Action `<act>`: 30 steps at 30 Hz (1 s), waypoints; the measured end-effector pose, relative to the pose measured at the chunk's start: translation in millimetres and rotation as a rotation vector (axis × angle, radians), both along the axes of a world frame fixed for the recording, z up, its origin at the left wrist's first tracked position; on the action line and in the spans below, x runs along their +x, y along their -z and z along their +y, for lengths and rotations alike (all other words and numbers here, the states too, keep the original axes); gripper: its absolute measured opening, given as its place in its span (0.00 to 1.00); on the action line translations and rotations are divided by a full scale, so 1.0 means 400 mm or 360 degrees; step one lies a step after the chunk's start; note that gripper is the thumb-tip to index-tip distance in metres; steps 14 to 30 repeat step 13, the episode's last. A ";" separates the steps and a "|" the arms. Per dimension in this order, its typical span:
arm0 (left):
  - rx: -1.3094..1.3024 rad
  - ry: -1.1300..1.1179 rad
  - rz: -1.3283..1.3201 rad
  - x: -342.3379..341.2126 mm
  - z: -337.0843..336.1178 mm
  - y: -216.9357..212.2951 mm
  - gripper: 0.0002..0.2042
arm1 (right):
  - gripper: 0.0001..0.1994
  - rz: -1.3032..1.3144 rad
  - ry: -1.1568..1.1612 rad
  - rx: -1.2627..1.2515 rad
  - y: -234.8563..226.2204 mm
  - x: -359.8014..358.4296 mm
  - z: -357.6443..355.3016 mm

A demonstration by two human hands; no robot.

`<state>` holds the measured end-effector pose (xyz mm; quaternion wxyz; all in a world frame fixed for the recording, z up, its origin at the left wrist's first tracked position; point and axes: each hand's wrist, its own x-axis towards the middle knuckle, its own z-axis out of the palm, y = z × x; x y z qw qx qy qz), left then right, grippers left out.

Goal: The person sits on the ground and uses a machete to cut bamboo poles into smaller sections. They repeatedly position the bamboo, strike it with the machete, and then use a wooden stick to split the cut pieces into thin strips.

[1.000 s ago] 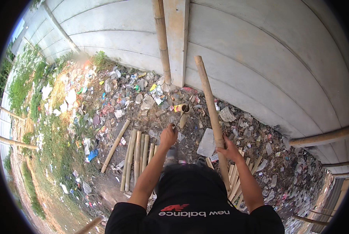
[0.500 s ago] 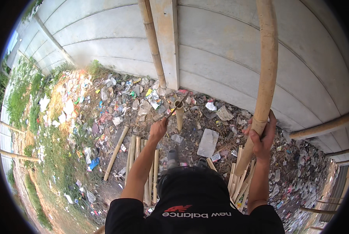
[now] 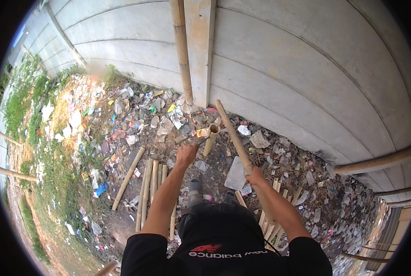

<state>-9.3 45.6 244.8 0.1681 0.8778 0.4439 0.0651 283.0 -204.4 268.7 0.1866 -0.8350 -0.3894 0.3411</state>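
Observation:
My right hand (image 3: 256,177) is closed round a long bamboo pole (image 3: 235,140), which slants from near the wall's foot back beside my right leg. In front of me my left hand (image 3: 187,155) makes a fist. The thin dark blade that showed in it earlier, like a machete, is now almost hidden, probably seen end-on. Just beyond that fist a short bamboo post (image 3: 210,143) stands in the ground, its hollow top open. Cut bamboo lengths (image 3: 145,193) lie to my left, and split bamboo pieces (image 3: 279,202) lie under the pole at my right.
A grey concrete panel wall (image 3: 288,78) runs along the far side and right. One bamboo pole (image 3: 181,50) leans at its pillar; another (image 3: 375,161) braces it at right. Litter covers the ground around a flat pale slab (image 3: 235,174). Weeds (image 3: 67,184) grow at left.
The bamboo pole has swung from near upright at my right to a low slant toward the middle. My right hand moved left with it. The blade in my left hand has turned nearly out of sight.

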 end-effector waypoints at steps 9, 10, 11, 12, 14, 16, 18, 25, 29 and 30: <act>-0.0054 -0.0105 0.0012 -0.050 0.068 0.151 0.11 | 0.18 -0.0068 0.0217 0.0804 -0.312 0.082 0.152; -0.0058 -0.0135 -0.0030 -0.045 0.070 0.175 0.11 | 0.15 -0.0002 0.0267 0.0922 -0.395 0.102 0.183; -0.0051 -0.0131 0.0019 -0.008 0.052 0.166 0.09 | 0.13 0.0073 0.0369 0.1055 -0.468 0.118 0.202; -0.0050 -0.0124 -0.0015 -0.004 0.051 0.183 0.09 | 0.11 0.0170 0.0437 0.1199 -0.548 0.117 0.230; -0.0055 -0.0092 -0.0063 0.013 0.050 0.206 0.09 | 0.11 0.0160 0.0440 0.1188 -0.537 0.128 0.244; -0.0055 -0.0092 -0.0063 0.013 0.050 0.206 0.09 | 0.11 0.0160 0.0440 0.1188 -0.537 0.128 0.244; -0.0055 -0.0092 -0.0063 0.013 0.050 0.206 0.09 | 0.11 0.0160 0.0440 0.1188 -0.537 0.128 0.244; -0.0055 -0.0092 -0.0063 0.013 0.050 0.206 0.09 | 0.11 0.0160 0.0440 0.1188 -0.537 0.128 0.244; -0.0055 -0.0092 -0.0063 0.013 0.050 0.206 0.09 | 0.11 0.0160 0.0440 0.1188 -0.537 0.128 0.244; -0.0055 -0.0092 -0.0063 0.013 0.050 0.206 0.09 | 0.11 0.0160 0.0440 0.1188 -0.537 0.128 0.244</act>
